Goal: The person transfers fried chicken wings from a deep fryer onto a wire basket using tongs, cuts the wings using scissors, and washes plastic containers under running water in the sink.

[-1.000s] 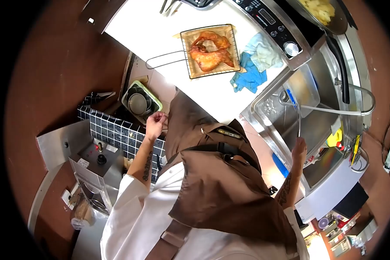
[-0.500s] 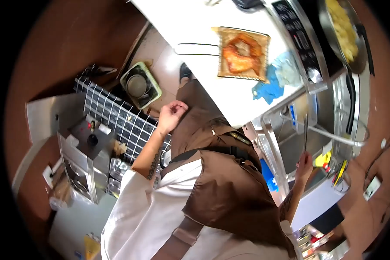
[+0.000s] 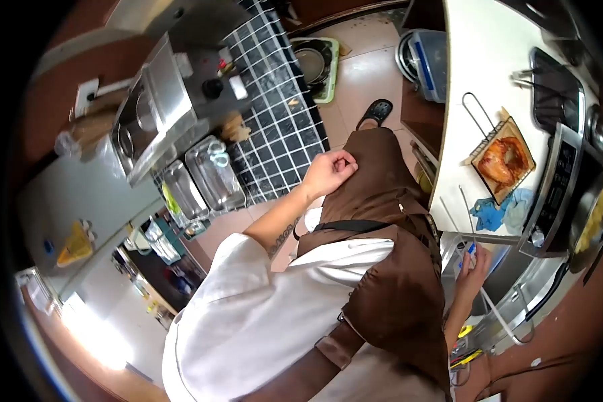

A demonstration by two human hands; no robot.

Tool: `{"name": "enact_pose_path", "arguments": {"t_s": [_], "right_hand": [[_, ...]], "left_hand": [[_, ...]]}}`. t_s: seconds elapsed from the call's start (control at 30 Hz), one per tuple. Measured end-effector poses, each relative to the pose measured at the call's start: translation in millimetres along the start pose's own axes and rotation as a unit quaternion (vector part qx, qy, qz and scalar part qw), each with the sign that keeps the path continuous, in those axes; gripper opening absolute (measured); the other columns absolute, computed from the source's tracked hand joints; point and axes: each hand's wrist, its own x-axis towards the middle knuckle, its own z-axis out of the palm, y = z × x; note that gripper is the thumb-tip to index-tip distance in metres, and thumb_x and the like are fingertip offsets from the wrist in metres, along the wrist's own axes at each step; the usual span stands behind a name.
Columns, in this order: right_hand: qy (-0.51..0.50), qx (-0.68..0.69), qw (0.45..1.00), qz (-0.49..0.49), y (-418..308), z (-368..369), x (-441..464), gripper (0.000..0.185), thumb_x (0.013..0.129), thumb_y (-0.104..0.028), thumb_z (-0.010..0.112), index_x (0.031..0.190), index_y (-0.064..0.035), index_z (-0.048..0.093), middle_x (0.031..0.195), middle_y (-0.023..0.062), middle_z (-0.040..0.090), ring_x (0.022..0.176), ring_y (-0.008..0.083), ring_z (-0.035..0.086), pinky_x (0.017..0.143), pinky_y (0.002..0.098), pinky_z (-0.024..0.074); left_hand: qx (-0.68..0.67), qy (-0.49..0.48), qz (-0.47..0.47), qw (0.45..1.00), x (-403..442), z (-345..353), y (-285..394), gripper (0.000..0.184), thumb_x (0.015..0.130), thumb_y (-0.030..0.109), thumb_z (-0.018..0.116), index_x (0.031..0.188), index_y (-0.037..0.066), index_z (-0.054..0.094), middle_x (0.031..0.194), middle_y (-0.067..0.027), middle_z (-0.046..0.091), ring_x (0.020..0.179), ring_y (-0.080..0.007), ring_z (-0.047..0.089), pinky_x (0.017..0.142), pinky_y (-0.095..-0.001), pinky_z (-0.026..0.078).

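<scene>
My left hand (image 3: 329, 175) hangs before my brown trouser leg, its fingers curled in, with nothing visible in them. My right hand (image 3: 474, 265) is beside the sink at the counter's near corner. It grips what look like thin metal tongs (image 3: 465, 209), whose two slim prongs point toward the counter. Beyond them, a blue cloth (image 3: 488, 213) lies crumpled next to a pale, cloudy bag or cloth (image 3: 518, 210). A paper-lined wire basket (image 3: 480, 161) with a long handle holds a browned, glossy piece of roasted or fried food (image 3: 502, 164).
The white counter (image 3: 472, 50) runs along my right, with a dark tray (image 3: 557, 90) and a control-panel appliance (image 3: 555, 191). A pan of yellow food (image 3: 593, 221) is at far right. At left are a black tiled surface (image 3: 275, 87), metal pans (image 3: 214, 177) and a green-rimmed tub (image 3: 331, 70).
My view has turned, so the counter and basket now appear farther right. My right hand has come up beside the counter corner, bringing the tongs over its edge. My left hand stays curled.
</scene>
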Motion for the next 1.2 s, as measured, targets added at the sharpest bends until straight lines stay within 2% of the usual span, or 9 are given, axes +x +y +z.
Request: {"name": "enact_pose_path", "arguments": {"t_s": [0.2,0.3,0.43,0.57,0.63,0.77,0.9,1.0,1.2], "right_hand": [[0.044,-0.124,0.981,-0.145,-1,20,41,0.035,0.089,-0.017,0.067,0.121,-0.0041,0.058,0.11,0.0166,0.055,0.103,0.0351,0.053,0.088,0.0434,0.0435],[0.009,-0.144,0.981,-0.133,-18,24,51,0.037,0.087,-0.017,0.069,0.12,-0.0046,0.059,0.108,0.0163,0.056,0.102,0.0363,0.053,0.087,0.0437,0.044],[0.042,-0.178,0.962,-0.202,-14,40,60,0.04,0.083,-0.019,0.071,0.118,-0.0046,0.06,0.106,0.0165,0.057,0.098,0.0358,0.054,0.088,0.0448,0.0443],[0.078,-0.146,0.967,-0.196,-34,28,48,0.04,0.078,-0.019,0.074,0.114,-0.0057,0.061,0.107,0.0167,0.057,0.099,0.0357,0.055,0.087,0.044,0.0448],[0.084,-0.074,0.971,-0.213,-55,16,35,0.038,0.079,-0.018,0.073,0.113,-0.0047,0.061,0.103,0.0163,0.059,0.097,0.0352,0.055,0.087,0.0436,0.0455],[-0.124,0.257,0.957,-0.048,-114,-3,5,0.029,0.086,-0.011,0.069,0.112,-0.0012,0.061,0.091,0.0068,0.063,0.078,0.0135,0.06,0.069,0.027,0.0491],[-0.284,0.432,0.846,-0.126,-170,-2,5,0.034,0.095,-0.009,0.061,0.125,0.0026,0.055,0.096,0.0049,0.063,0.088,0.0115,0.061,0.08,0.0259,0.0502],[-0.28,0.489,0.814,-0.137,-183,8,15,0.036,0.095,-0.013,0.061,0.126,0.0046,0.053,0.108,0.0086,0.061,0.09,0.0132,0.062,0.08,0.0282,0.0519],[-0.242,0.607,0.757,0.006,-155,-30,33,0.045,0.084,-0.004,0.071,0.125,-0.0016,0.053,0.112,0.0028,0.06,0.103,0.0108,0.06,0.09,0.0262,0.0506]], "left_hand": [[-0.054,0.55,0.055,0.831,-30,-93,-114,0.022,0.083,0.007,0.07,0.097,0.004,0.053,0.093,-0.0041,0.053,0.078,-0.0099,0.048,0.07,-0.0244,0.043],[0.214,0.622,-0.141,0.74,-37,-178,-176,0.062,0.077,0.039,0.077,0.119,0.0,0.052,0.12,-0.0218,0.049,0.099,-0.0329,0.057,0.088,-0.0422,0.047],[0.331,0.43,-0.204,0.815,-30,-225,-204,0.076,0.077,0.053,0.073,0.135,0.01,0.049,0.13,-0.0292,0.048,0.118,-0.0459,0.051,0.098,-0.0472,0.045],[0.332,0.459,-0.065,0.821,-41,-244,-236,0.035,0.076,0.019,0.07,0.106,0.002,0.065,0.101,-0.021,0.067,0.093,-0.0354,0.064,0.083,-0.0427,0.051],[0.082,0.459,0.042,0.884,-63,-229,-214,0.028,0.082,0.007,0.066,0.108,0.002,0.057,0.09,-0.0083,0.064,0.079,-0.0165,0.058,0.069,-0.0278,0.048],[-0.118,0.419,0.146,0.888,-108,-125,-104,0.019,0.092,-0.002,0.059,0.109,0.004,0.053,0.098,-0.0041,0.058,0.079,-0.0097,0.056,0.067,-0.022,0.047],[-0.048,0.243,0.263,0.933,-115,-15,52,0.024,0.088,0.003,0.065,0.108,0.003,0.053,0.086,-0.0041,0.058,0.072,-0.0107,0.058,0.062,-0.0217,0.049],[0.096,0.057,0.524,0.844,-91,19,113,0.036,0.068,0.008,0.077,0.101,0.009,0.064,0.093,-0.0086,0.059,0.08,-0.0232,0.061,0.065,-0.0326,0.052],[0.065,-0.162,0.554,0.814,-63,73,164,0.049,0.071,0.01,0.074,0.117,0.005,0.057,0.11,-0.0128,0.055,0.089,-0.0314,0.062,0.076,-0.0402,0.053]]}}
